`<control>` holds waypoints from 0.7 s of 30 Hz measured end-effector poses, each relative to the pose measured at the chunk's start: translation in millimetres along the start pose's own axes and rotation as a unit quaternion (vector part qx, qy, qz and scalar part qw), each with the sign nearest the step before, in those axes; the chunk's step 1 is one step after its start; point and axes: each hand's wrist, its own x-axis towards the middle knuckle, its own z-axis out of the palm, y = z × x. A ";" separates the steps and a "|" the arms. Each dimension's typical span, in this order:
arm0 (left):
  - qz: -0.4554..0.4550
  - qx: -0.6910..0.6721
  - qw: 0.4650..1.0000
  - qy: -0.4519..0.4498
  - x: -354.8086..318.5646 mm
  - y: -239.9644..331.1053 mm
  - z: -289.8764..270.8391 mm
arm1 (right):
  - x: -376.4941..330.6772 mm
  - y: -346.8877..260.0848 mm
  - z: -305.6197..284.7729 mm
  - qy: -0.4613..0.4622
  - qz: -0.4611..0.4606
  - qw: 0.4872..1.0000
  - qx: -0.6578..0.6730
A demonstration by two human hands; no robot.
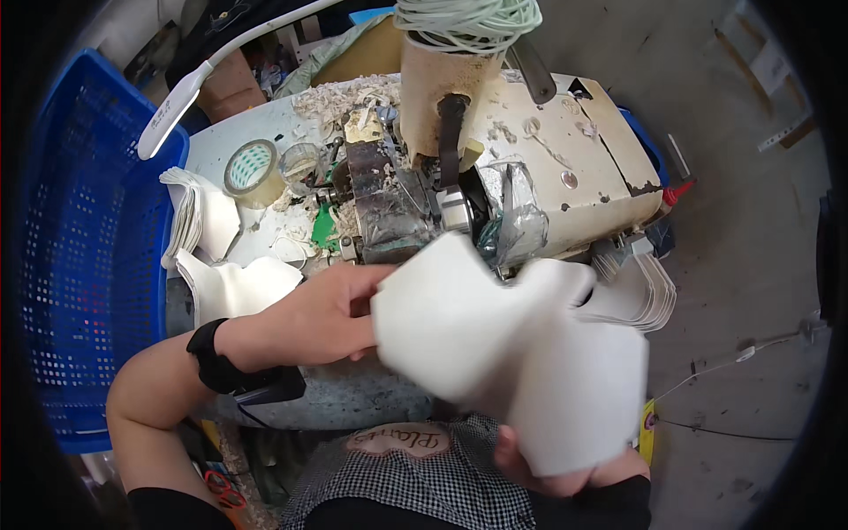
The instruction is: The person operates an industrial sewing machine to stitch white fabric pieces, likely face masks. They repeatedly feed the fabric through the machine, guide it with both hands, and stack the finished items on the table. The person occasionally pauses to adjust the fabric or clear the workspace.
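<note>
A white curved piece of sheet material (442, 327), smeared by motion, spans the front of the machine (389, 194). My left hand (314, 314) grips its left end between thumb and fingers, with the fingertips partly hidden behind it. Low on the right, my right hand (565, 482) holds the lower end of the white material (579, 389), which covers most of the fingers. Whether both ends belong to one piece, I cannot tell. Several similar white pieces (632, 291) hang in a stack at the machine's right front edge.
On the left of the worktop (256, 132) lie a stack of white pieces (203, 216), a bent white piece (234, 287) and a tape roll (254, 172). A blue basket (88, 265) stands beyond. Scraps (344, 95) litter the machine; a white lamp (177, 110) overhangs it.
</note>
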 end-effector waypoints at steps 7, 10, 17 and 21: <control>-0.069 -0.070 0.991 0.096 -12.1 -6.7 -3.0 | 20.5 -20.1 57.1 0.227 -0.071 0.971 0.029; -0.102 -0.029 0.982 0.155 -8.8 -16.1 -7.0 | 27.6 -24.1 59.7 0.194 -0.044 0.977 0.076; -0.113 -0.022 0.981 0.154 12.0 -18.3 -26.9 | 52.9 -30.8 58.5 0.176 0.009 0.977 0.116; -0.080 0.054 0.986 0.133 17.0 5.3 -19.2 | 52.3 -16.7 54.8 0.208 0.019 0.977 0.052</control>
